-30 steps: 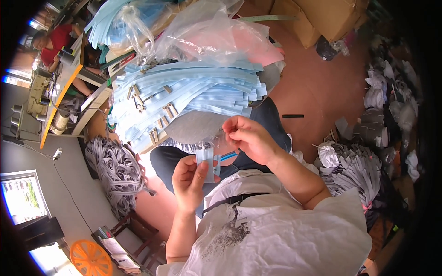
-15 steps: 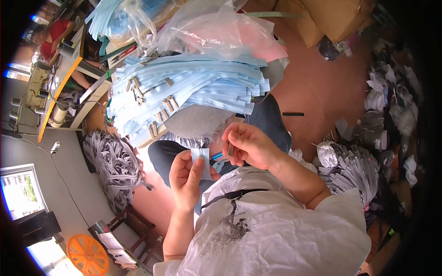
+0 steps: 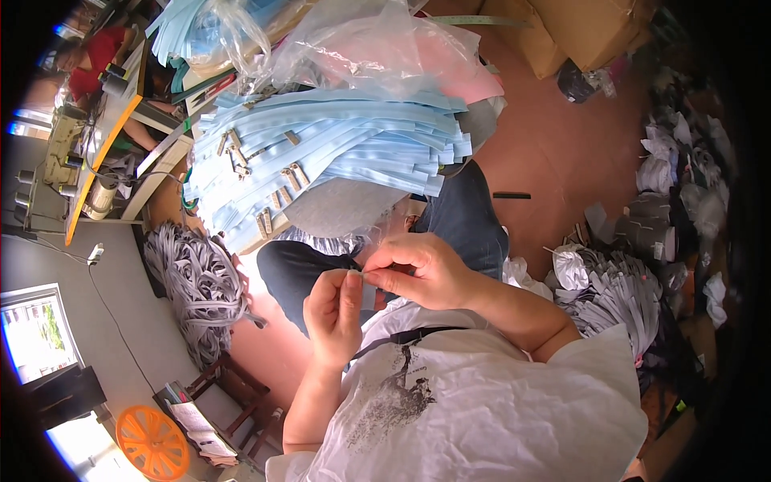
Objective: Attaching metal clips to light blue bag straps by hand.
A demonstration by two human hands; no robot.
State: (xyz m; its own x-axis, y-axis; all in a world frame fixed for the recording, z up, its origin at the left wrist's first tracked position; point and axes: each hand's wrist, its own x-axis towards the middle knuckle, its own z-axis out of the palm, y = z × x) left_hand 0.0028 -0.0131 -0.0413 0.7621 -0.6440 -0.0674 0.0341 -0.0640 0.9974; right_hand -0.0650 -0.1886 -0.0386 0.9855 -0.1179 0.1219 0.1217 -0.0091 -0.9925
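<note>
My left hand [image 3: 333, 315] is closed in a pinch with its thumb up, and a pale bit of light blue zipper strip [image 3: 369, 298] shows beside its fingers. My right hand [image 3: 422, 271] meets it over my lap, thumb and fingertips pinched together right at the left thumb tip. What the right fingers hold is hidden. Beyond my hands, a pile of light blue zipper strips [image 3: 337, 136] lies across a grey board [image 3: 341, 210]. Several small brownish metal pieces [image 3: 295, 174] rest on the strips.
Clear plastic bags [image 3: 361, 48] lie past the pile. Grey strips heap on the floor at left [image 3: 197, 289] and right [image 3: 614, 301]. A sewing table [image 3: 104, 153] stands far left, with a person in red [image 3: 100, 60]. An orange wheel [image 3: 152, 443] is at lower left.
My right hand has come down and left to meet my left hand. The zipper strip, the small metal piece and the blue item seen between the fingers before are now mostly hidden.
</note>
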